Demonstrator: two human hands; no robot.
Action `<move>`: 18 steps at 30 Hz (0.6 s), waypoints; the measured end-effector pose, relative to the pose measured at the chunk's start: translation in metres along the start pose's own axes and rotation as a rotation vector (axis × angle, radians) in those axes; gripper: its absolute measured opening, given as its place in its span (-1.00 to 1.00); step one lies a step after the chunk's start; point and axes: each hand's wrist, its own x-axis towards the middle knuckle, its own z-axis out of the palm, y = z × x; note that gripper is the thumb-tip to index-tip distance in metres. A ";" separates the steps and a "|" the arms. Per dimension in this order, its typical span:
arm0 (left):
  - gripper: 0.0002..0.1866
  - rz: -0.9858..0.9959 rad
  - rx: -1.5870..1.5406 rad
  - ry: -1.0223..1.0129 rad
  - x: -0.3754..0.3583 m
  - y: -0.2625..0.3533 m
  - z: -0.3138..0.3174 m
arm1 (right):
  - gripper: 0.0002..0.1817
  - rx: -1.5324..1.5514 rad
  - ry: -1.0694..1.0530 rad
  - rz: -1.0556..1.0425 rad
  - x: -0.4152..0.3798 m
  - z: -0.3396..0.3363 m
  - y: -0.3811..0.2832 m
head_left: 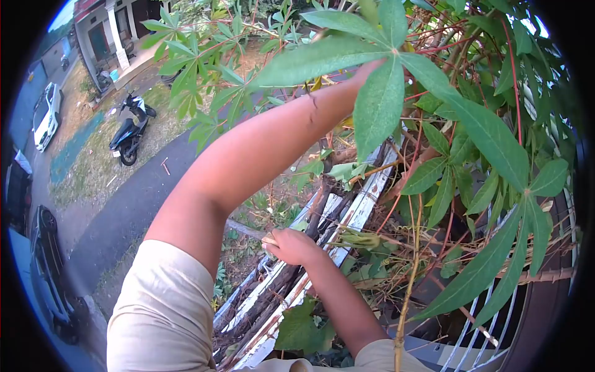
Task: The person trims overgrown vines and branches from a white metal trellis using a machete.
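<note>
My left arm reaches up and across into the cassava-like plant. The wrist of my left hand (367, 71) shows at the edge of a large green leaf (381, 93), which hides the fingers, so whatever they touch is out of sight. Lower down, my right hand (295, 247) is closed around the short, pale handle of a knife (245, 229). Its grey blade points left, and the far end passes behind my left arm. Beneath the right hand run weathered, white-painted boards (361, 208) with dark, rough wood between them.
Reddish stems and broad leaves (483, 136) crowd the right side. An upright tan stem (409, 291) stands close to my right arm, near white metal bars (477, 322). Down at left are a paved road (133, 198), a parked motorcycle (131, 127), cars and a house.
</note>
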 end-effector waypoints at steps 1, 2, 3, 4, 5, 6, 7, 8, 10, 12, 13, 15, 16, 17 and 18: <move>-0.56 0.179 0.161 -0.088 0.009 -0.008 0.000 | -0.47 -0.002 -0.004 -0.008 0.001 -0.001 -0.001; -0.58 0.371 0.304 -0.150 0.016 -0.009 0.001 | -0.47 -0.004 -0.007 -0.014 0.000 -0.001 -0.002; -0.60 0.398 0.203 -0.218 0.022 -0.011 0.009 | -0.47 -0.015 -0.019 -0.021 -0.001 -0.002 -0.004; -0.60 0.419 0.149 -0.257 0.023 -0.003 0.022 | -0.48 -0.023 -0.022 -0.023 -0.002 -0.004 -0.006; -0.61 0.438 0.095 -0.298 0.023 0.008 0.035 | -0.48 -0.030 -0.014 -0.018 -0.003 -0.007 -0.006; -0.60 0.285 0.059 -0.231 0.014 0.016 0.049 | -0.48 -0.031 -0.023 -0.018 -0.003 -0.007 -0.007; -0.59 0.130 0.023 -0.161 0.001 0.024 0.064 | -0.49 -0.031 -0.035 -0.021 -0.003 -0.007 -0.008; -0.58 -0.029 -0.012 -0.087 -0.017 0.034 0.077 | -0.49 -0.032 -0.025 -0.024 -0.003 -0.006 -0.007; -0.59 -0.072 0.008 -0.084 -0.022 0.034 0.082 | -0.49 -0.016 -0.020 -0.073 0.006 0.007 0.005; -0.59 -0.053 0.038 -0.102 -0.014 0.035 0.084 | -0.48 0.005 0.021 -0.120 0.014 0.020 0.019; -0.59 -0.043 0.053 -0.110 -0.009 0.039 0.085 | -0.48 0.008 0.013 -0.120 0.019 0.028 0.029; -0.59 -0.018 0.108 -0.125 -0.004 0.051 0.081 | -0.46 0.083 0.097 -0.186 0.031 0.043 0.048; -0.59 -0.014 0.151 -0.134 -0.005 0.058 0.076 | -0.45 0.104 0.121 -0.207 0.031 0.043 0.049; -0.59 0.009 0.191 -0.148 -0.005 0.067 0.076 | -0.45 0.125 0.145 -0.228 0.030 0.041 0.049; -0.59 0.018 0.269 -0.158 -0.014 0.080 0.068 | -0.42 0.129 0.215 -0.270 0.028 0.037 0.046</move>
